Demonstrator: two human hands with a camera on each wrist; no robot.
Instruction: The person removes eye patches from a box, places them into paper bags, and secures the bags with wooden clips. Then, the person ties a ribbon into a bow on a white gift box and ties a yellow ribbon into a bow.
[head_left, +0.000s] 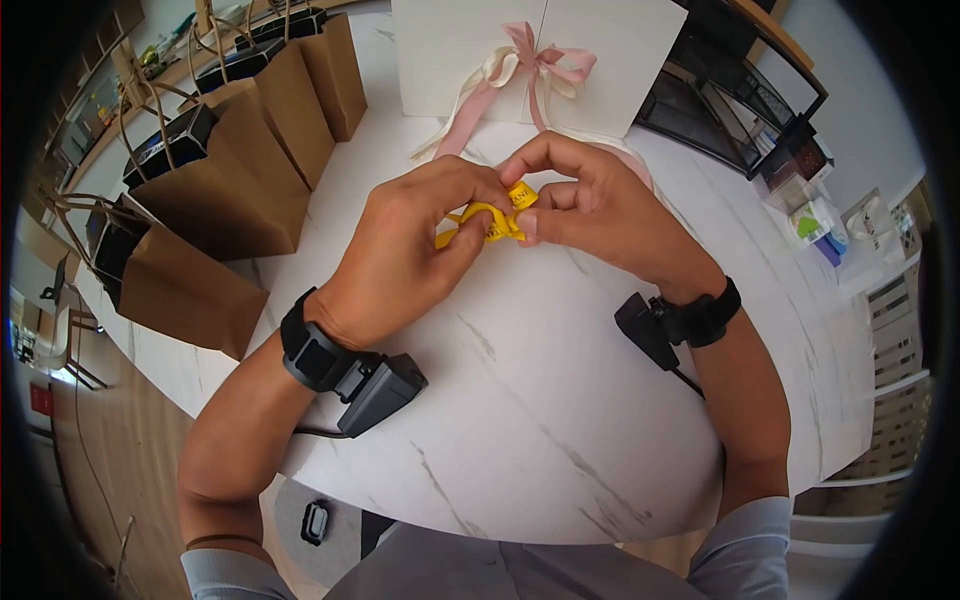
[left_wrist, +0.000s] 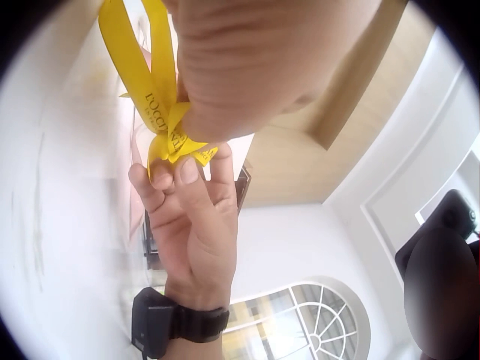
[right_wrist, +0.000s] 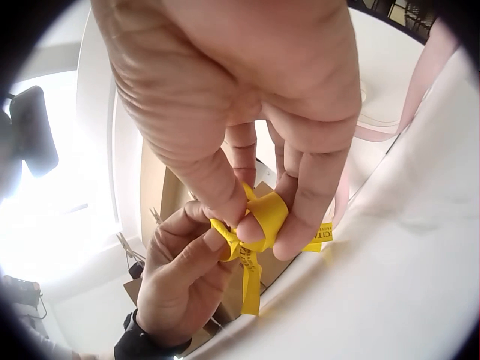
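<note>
A yellow ribbon [head_left: 494, 222] with dark printed lettering is held between both hands above the white marble-look table. My left hand [head_left: 405, 245] pinches it from the left with thumb and fingers. On the other side my right hand [head_left: 610, 210] pinches the ribbon near a loop. The left wrist view shows a knotted part of the ribbon [left_wrist: 171, 139] at the fingertips, with long yellow strips rising from it. Seen from the right wrist, a loop of ribbon [right_wrist: 266, 216] curves around the fingers and a printed tail hangs below.
Several brown paper bags [head_left: 220, 180] with twisted handles stand at the left. A white box [head_left: 450, 60] with a pink and cream bow [head_left: 540, 68] is at the back. A black mesh organizer [head_left: 715, 110] and small packages [head_left: 818, 228] are at the right.
</note>
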